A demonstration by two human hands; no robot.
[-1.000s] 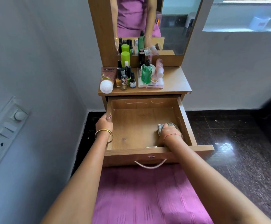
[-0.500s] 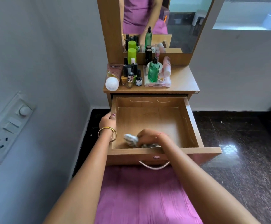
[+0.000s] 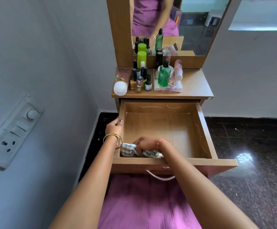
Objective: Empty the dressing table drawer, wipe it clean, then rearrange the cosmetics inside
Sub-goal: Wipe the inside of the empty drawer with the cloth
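Note:
The wooden drawer [image 3: 202, 128] of the dressing table stands pulled out, with nothing in it but a cloth. My right hand [image 3: 145, 143] grips a striped grey-and-white cloth [image 3: 129, 151] against the drawer floor in its front left corner. My left hand [image 3: 113, 128] holds the drawer's left wall, thumb over the rim. The cosmetics stand on the table top [image 3: 195, 86]: a green glass bottle [image 3: 164, 76], several nail polish bottles [image 3: 139, 80], a pink tube [image 3: 121, 81] lying on its side, and a clear tray [image 3: 169, 87].
A mirror [image 3: 192, 25] rises behind the table top, with more bottles on its ledge. A grey wall with a switch panel [image 3: 13, 131] is close on the left. Dark polished floor [image 3: 250, 154] lies to the right. The drawer handle [image 3: 159, 176] hangs over my pink dress.
My right hand has slid the cloth from the drawer's front right across to its front left corner. My left hand has stayed on the left wall.

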